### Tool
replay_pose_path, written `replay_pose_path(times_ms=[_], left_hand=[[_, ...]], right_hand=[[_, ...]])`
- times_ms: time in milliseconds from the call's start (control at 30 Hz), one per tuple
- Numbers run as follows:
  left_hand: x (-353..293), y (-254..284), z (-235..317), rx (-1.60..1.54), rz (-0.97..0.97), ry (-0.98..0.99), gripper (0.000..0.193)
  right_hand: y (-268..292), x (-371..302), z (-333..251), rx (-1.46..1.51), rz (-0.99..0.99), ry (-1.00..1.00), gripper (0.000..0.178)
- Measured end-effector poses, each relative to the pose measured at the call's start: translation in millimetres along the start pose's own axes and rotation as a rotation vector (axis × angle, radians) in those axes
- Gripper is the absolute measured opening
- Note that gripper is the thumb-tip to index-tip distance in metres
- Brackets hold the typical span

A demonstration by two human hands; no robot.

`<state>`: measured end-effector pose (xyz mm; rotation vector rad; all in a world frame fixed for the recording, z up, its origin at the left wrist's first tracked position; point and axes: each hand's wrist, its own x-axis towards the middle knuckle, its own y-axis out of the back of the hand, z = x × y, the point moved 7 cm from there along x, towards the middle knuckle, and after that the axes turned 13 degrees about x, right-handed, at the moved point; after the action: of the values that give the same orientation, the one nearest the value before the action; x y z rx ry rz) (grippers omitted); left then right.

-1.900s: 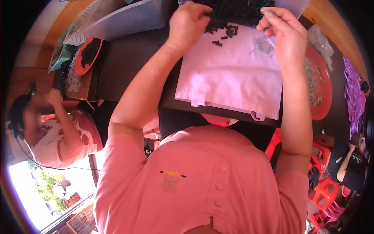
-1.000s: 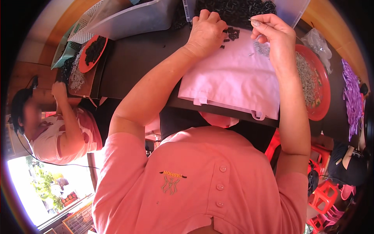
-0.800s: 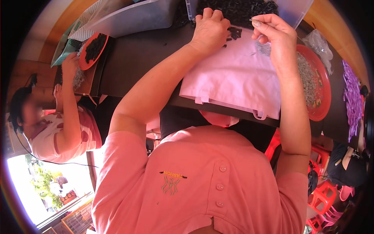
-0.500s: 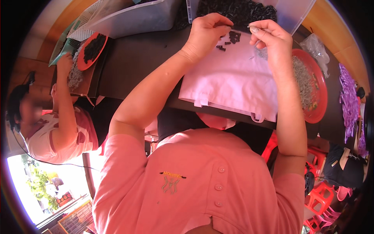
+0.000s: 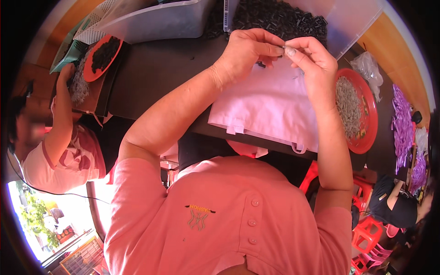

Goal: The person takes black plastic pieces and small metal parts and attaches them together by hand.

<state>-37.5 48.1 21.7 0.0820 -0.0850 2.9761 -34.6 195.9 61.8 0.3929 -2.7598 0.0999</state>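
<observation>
My left hand (image 5: 250,51) and my right hand (image 5: 312,57) meet fingertip to fingertip over a pink cloth (image 5: 266,101) on the table. Both are closed in a pinch. Between the right thumb and forefinger a tiny silvery piece (image 5: 284,47) shows; its exact kind is too small to tell. Whatever the left fingers pinch is mostly hidden, with only a dark bit at their tips. Just below the left fingers a small black plastic part (image 5: 261,64) lies on the cloth. Other parts there are covered by my hands.
A clear bin of black parts (image 5: 279,20) stands beyond my hands, another translucent bin (image 5: 158,23) to its left. At right are a red plate (image 5: 372,107) of small grey pieces and a plastic bag (image 5: 368,68). A co-worker (image 5: 64,151) sits at left by an orange-red plate (image 5: 115,54).
My hands have come together: the right moved left and both came slightly nearer, so the fingertips now touch. The black parts on the cloth are now mostly covered. The view has shifted slightly.
</observation>
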Motion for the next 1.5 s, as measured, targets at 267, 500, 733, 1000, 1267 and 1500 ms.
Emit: replay_pose_path(times_ms=[267,500,733,1000,1267,1500], left_hand=[[-1.1,0.7,1.3,-0.045,0.014,-0.012,0.017],[-4.9,1.5,4.9,-0.089,0.036,-0.003,0.020],[-7.3,-8.5,16.7,0.190,-0.053,-0.142,0.041],[-6.0,-12.5,14.7,0.308,-0.132,-0.194,0.051],[-3.8,-7.7,15.6,0.293,-0.168,-0.153,0.054],[-2.4,2.1,12.8,0.036,-0.131,-0.041,0.042]], right_hand=[[0.0,0.9,-2.0,0.064,0.029,0.055,0.006],[-3.4,1.6,-0.7,0.114,0.038,-0.016,0.006],[7.6,7.2,7.7,-0.131,-0.073,0.042,0.006],[-2.8,5.2,-1.2,-0.290,-0.237,0.123,0.008],[-9.3,0.2,-5.0,-0.316,-0.303,0.105,0.011],[-15.7,-1.0,-7.4,-0.276,-0.254,0.153,0.019]])
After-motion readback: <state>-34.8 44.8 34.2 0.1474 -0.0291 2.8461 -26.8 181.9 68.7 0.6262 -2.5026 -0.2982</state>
